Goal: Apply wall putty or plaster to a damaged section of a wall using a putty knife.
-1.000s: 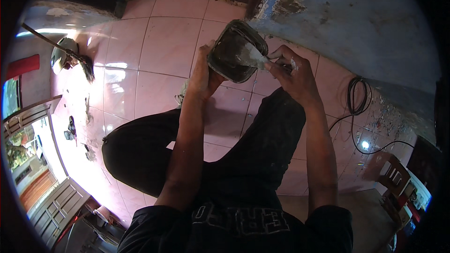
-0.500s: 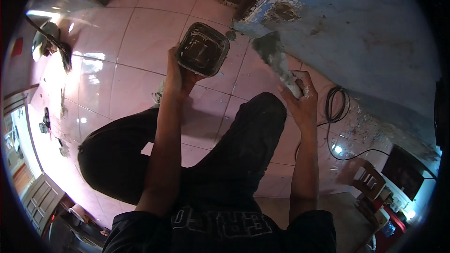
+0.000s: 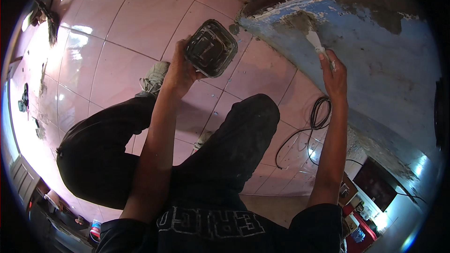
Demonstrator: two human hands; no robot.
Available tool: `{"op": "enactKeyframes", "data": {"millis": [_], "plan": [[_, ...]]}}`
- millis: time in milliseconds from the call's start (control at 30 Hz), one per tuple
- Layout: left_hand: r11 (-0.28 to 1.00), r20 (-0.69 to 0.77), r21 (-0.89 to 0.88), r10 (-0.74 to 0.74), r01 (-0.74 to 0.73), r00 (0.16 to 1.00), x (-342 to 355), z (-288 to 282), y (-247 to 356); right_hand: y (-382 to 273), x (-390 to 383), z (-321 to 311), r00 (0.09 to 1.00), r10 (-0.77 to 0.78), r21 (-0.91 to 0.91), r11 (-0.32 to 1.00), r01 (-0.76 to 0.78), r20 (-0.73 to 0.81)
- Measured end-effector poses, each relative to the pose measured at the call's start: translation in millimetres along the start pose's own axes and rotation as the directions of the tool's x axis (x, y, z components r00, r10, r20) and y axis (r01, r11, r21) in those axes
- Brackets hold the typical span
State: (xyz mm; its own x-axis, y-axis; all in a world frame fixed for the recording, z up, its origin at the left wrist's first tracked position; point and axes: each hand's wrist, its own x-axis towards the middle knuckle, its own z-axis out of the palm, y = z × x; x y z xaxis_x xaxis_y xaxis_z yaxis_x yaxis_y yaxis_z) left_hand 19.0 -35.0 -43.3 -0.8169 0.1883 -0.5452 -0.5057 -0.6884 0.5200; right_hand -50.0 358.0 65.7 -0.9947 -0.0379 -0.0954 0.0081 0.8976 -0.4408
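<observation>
My left hand (image 3: 180, 70) grips a square plastic tub (image 3: 212, 49) from its left side and beneath, above the floor. Its open top faces me, and grey residue coats the inside. In my right hand (image 3: 335, 77) is the whitish handle of a putty knife (image 3: 314, 40). The blade lies against the blue wall (image 3: 365, 61), at the lower edge of a rough grey-brown patch (image 3: 299, 20) where paint has peeled. How much filler is on the blade cannot be seen.
Pink tiles (image 3: 150, 14) cover the floor, with small crumbs and a grey blob (image 3: 234, 29) by the wall corner. A coiled black cable (image 3: 319, 112) lies beneath my right forearm. Sandals (image 3: 23, 97) are at far left, a dark screen (image 3: 374, 183) at lower right.
My right hand has moved up and right with the putty knife, from above the floor onto the wall patch. The tub stays in my left hand, slightly tilted. The view has shifted.
</observation>
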Motion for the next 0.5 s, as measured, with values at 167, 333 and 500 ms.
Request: {"op": "enactKeyframes", "data": {"millis": [167,333,500], "plan": [[0.999,-0.006,0.041,-0.008,0.009,1.0,-1,-5,-2,15,15,-3,0.951,-0.29,-0.229,0.938,0.261,-0.108],[0.999,-0.023,0.034,0.022,-0.022,0.999,1,-9,-10,33,1,-18,0.957,-0.219,-0.316,0.937,0.15,-0.193],[0.998,0.047,0.063,-0.028,0.025,0.998,7,-11,-16,28,-38,-19,0.96,-0.121,-0.239,0.969,0.06,-0.25]]}}
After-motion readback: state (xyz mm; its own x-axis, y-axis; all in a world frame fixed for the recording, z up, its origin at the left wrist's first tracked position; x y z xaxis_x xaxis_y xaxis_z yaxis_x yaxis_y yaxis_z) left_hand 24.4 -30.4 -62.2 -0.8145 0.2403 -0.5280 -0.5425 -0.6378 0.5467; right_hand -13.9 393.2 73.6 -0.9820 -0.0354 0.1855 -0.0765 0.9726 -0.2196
